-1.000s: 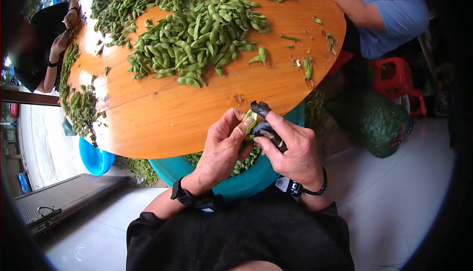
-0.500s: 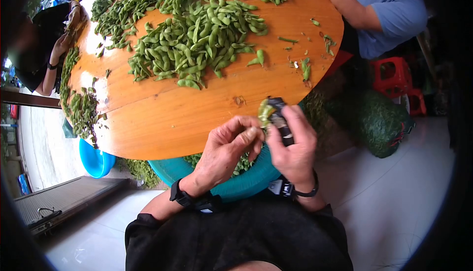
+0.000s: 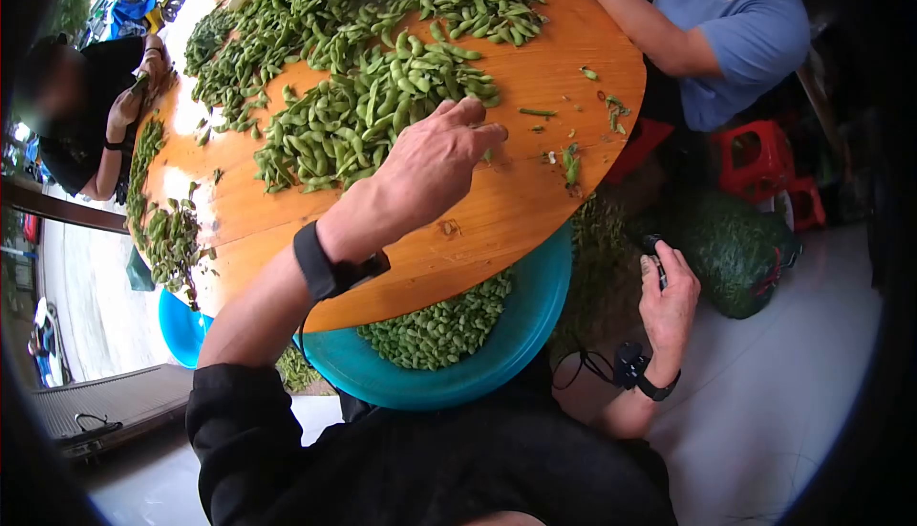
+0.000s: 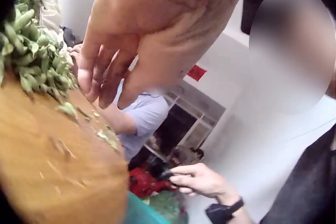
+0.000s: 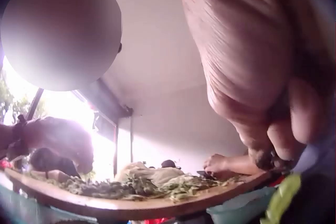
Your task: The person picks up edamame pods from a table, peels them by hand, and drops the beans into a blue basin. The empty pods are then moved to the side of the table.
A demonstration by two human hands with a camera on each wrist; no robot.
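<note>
My left hand (image 3: 430,168) reaches over the near edge of the green pod pile (image 3: 334,125), fingers bent down and a bit apart. In the left wrist view, this hand (image 4: 152,29) has loosely hanging fingers with nothing visible between them. Off to the right of the teal basin (image 3: 325,359), my right hand (image 3: 669,301) is low beside the table, dark coverings on some fingers. A bright green pod piece (image 5: 283,198) shows below the right hand (image 5: 247,50) in the right wrist view, apart from its visible fingers. Shelled beans (image 3: 435,330) lie in the basin.
Someone in a blue shirt (image 3: 750,34) sits across the orange table (image 3: 544,163), another person in black (image 3: 86,120) at its left. Red stools (image 3: 755,158) and a full green bag (image 3: 731,258) stand at the right. A blue basin (image 3: 181,330) is lower left.
The hands have parted: the left moved up and forward over the pods, the right moved away to the right and down. The pod piece between them has left that spot.
</note>
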